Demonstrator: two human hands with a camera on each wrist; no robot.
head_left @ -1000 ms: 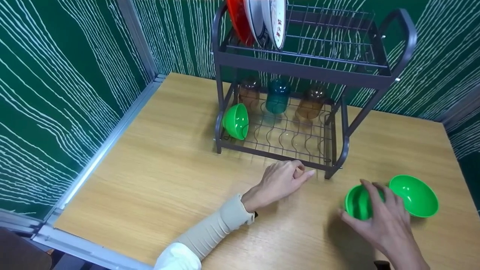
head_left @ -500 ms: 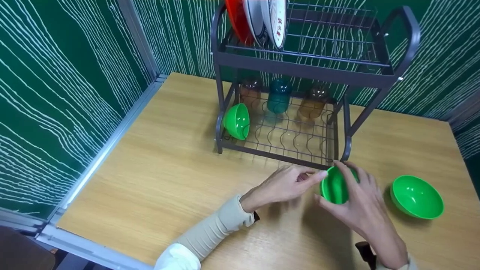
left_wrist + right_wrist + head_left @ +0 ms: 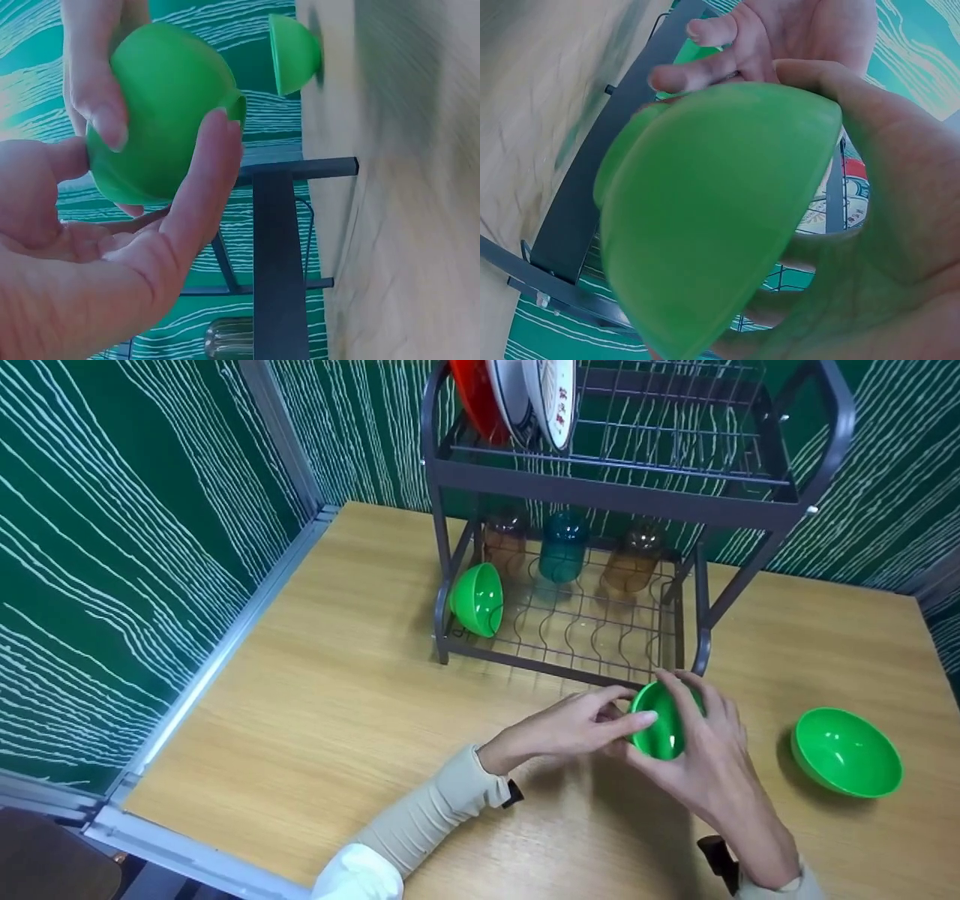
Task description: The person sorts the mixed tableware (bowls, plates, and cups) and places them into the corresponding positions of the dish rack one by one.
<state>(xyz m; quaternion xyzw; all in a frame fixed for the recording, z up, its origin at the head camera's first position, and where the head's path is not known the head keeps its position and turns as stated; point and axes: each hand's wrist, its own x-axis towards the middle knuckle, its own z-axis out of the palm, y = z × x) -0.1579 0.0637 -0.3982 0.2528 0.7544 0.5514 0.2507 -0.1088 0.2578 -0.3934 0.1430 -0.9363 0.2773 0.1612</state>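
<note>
A small green bowl (image 3: 661, 739) is held on its side between both hands, close to the rack's front right leg. My right hand (image 3: 712, 765) grips it from the right, fingers over the upper rim and thumb low. From the left, my left hand (image 3: 566, 727) has its thumb over the rim and its other fingers around the far side. The left wrist view shows the bowl's rounded outside (image 3: 169, 105) between the fingers of both hands. In the right wrist view the bowl (image 3: 712, 202) hides part of the rack.
The two-tier dish rack (image 3: 615, 491) holds upright plates (image 3: 555, 405) on top. Below are a tilted green bowl (image 3: 478, 600), a teal glass (image 3: 562, 547) and two brownish glasses (image 3: 632, 559). Another green bowl (image 3: 846, 754) rests on the wooden table at right.
My right hand has carried the small bowl leftward from beside the other bowl to my left hand. My left hand has moved slightly right and taken hold of its rim.
</note>
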